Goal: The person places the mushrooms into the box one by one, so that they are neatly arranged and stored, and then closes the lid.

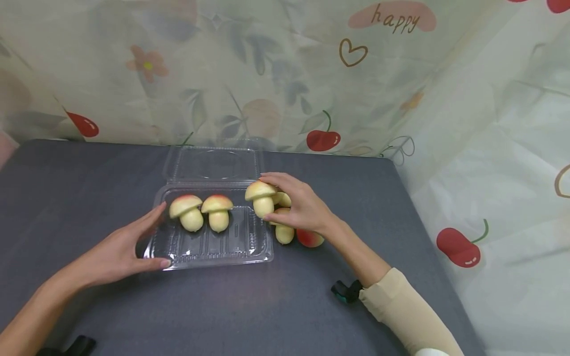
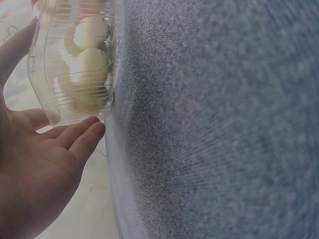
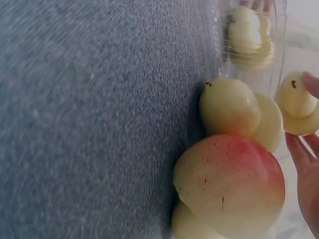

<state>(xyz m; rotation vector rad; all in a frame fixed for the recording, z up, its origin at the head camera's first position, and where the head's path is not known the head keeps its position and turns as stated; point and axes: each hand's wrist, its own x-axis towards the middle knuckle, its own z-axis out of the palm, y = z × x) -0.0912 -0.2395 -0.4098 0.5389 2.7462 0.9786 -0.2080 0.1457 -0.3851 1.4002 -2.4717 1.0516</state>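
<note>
My right hand (image 1: 303, 202) pinches a pale yellow mushroom (image 1: 261, 195) with a reddish cap top between thumb and fingers, over the right rim of a clear plastic container (image 1: 240, 242). Inside the container, toward the left, lie two similar mushrooms (image 1: 218, 215). At its left end, my left hand (image 1: 120, 252) rests with spread thumb and fingers touching the side and front corner; in the left wrist view the fingers (image 2: 87, 137) look fairly straight. More mushrooms (image 1: 284, 235) lie beside the container's right edge, partly hidden under my right hand. One shows a large red-and-yellow cap (image 3: 229, 179).
The container's transparent lid (image 1: 213, 165) is folded back toward the patterned curtain (image 1: 276, 74). Dark grey cloth (image 1: 222, 311) covers the table. A pale curtain (image 1: 503, 173) hangs along the right side.
</note>
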